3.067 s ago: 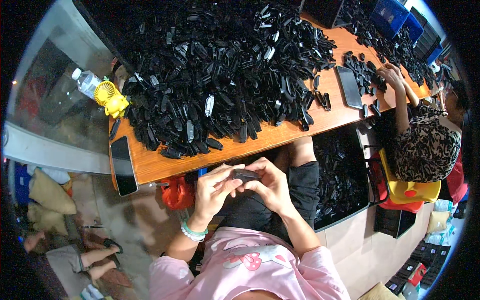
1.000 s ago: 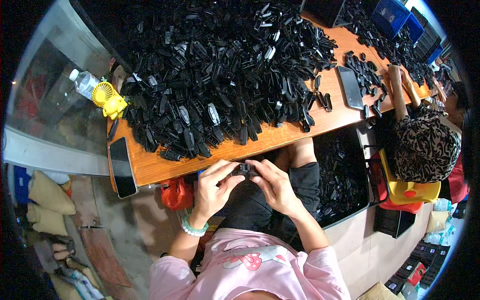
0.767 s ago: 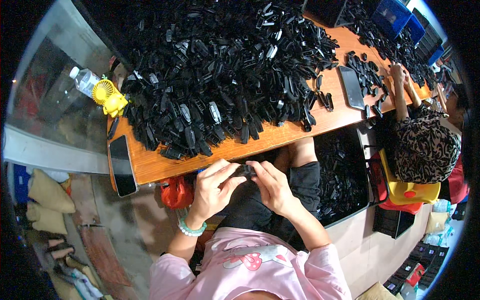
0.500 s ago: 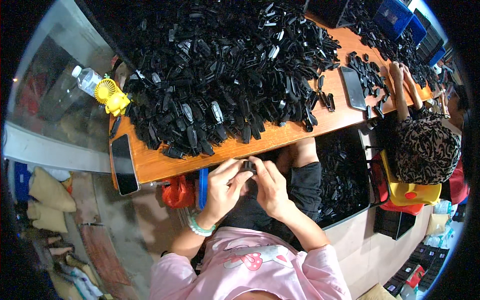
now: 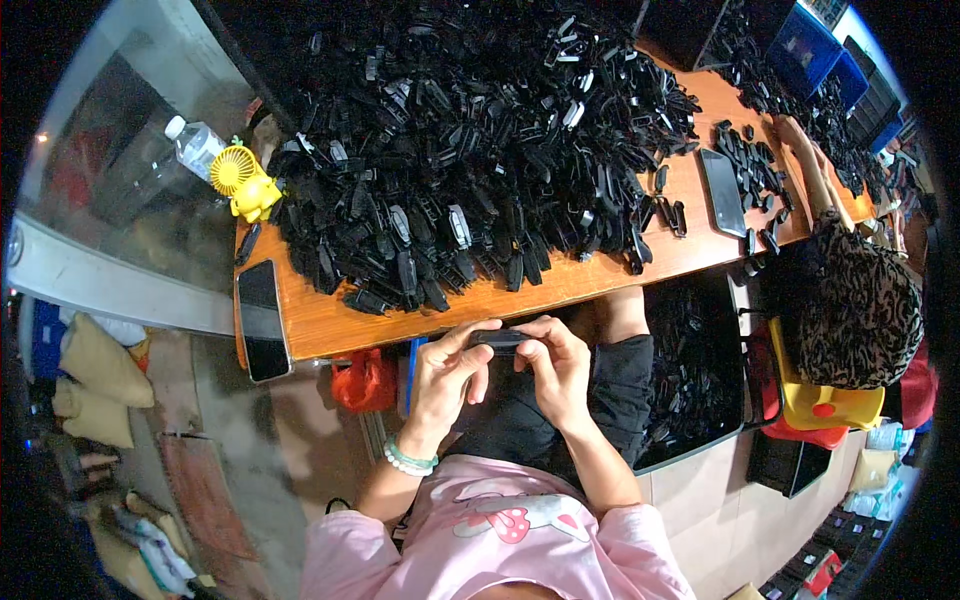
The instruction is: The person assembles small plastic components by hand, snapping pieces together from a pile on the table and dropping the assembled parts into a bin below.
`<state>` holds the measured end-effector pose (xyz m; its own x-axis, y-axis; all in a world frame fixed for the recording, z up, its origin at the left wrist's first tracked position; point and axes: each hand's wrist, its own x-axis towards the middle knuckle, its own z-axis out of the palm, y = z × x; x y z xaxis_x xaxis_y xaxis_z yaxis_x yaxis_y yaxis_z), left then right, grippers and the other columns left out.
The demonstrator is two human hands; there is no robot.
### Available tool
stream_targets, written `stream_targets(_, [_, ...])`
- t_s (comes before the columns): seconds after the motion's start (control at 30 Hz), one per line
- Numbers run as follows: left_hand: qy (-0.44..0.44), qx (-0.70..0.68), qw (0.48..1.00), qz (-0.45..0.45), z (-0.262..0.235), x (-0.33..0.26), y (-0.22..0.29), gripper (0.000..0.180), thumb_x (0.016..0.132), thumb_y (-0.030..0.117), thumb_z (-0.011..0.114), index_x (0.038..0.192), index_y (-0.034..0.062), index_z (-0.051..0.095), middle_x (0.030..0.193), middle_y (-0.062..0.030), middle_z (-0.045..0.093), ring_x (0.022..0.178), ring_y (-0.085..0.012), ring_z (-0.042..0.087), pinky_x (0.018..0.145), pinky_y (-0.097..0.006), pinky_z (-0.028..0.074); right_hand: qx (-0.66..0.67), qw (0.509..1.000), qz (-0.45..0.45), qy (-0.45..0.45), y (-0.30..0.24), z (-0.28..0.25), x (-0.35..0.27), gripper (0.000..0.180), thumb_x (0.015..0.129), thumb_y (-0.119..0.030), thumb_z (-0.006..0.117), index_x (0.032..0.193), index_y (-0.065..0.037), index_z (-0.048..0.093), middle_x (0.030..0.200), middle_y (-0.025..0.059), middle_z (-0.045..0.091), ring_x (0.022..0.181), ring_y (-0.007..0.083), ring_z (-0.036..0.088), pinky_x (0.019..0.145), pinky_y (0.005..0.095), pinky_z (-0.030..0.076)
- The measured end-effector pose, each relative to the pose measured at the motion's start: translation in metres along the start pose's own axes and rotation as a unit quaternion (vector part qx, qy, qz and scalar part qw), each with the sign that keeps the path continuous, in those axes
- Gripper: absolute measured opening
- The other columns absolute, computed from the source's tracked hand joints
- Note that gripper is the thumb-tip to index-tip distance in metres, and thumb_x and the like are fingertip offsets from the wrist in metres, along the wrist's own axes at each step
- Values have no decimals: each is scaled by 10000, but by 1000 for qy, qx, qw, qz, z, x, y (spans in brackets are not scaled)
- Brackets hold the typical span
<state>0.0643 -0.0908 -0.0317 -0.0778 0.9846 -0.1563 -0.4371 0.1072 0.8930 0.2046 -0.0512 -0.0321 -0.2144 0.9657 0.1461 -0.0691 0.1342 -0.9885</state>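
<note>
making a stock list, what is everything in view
Table: 1, orange, ahead
Parts: uncountable, mostly black, heaped on table
Fan: 1, yellow, table's left end
Bottle: 1, clear, beside fan
Phones: 2, dark, table's left and right
Bag: 1, red, below table
Crates: several, blue, upper right
Bin: 1, black, right floor
Chair: at least 1, yellow, right
Co-worker: 1, patterned top, right
Held part: 1, black, centre
Shirt: 1, pink, worn
Left grip: 1, on held part
Right grip: 1, on held part

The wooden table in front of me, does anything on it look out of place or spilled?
No spill shows. The phone at the near left corner of the table looks precarious: its near end reaches the front edge; overhang is unclear. A small black piece also lies apart from the black heap, near the yellow fan.
</note>
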Motion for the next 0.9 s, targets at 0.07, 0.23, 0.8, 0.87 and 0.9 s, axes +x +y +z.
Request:
stream_targets(0.07, [-2,-15,1000,-2,-4,-1,-1,308,864,154,614,1133,5,595,551,23,502,410,-39,425,366,-183,300,-8,1000,-4,8,2,4,1,80,822,19,553,882,42,601,696,70,571,567,107,525,536,228,434])
stream_targets(0.23, [2,-34,999,14,-7,-1,-1,303,860,150,621,1130,14,602,567,39,499,408,-24,382,372,-181,272,-30,999,-37,-26,6,1,8,90,811,2,585,893,35,601,687,70,575,570,123,535,557,246,447])
stream_targets(0.8, [1,-85,996,-28,3,8,-1,270,885,187,594,1091,11,608,529,66,430,385,-19,350,358,-185,254,81,993,42,-74,5,-9,8,250,795,-30,653,1031,12,583,806,78,593,703,132,574,611,245,464])
stream_targets(0.87, [32,-58,997,-47,7,10,3,256,894,190,581,1069,6,611,524,65,427,378,-20,349,355,-185,257,-173,968,-156,-92,-6,-9,13,337,750,1,676,1070,-5,570,819,124,605,684,218,598,607,279,476])
stream_targets(0.9, [36,-79,994,-59,9,11,4,252,898,201,576,1053,6,613,522,63,428,373,-22,349,355,-186,260,-195,959,-187,-83,-4,-10,16,385,718,34,674,1083,-17,564,820,160,603,692,301,600,610,328,485])
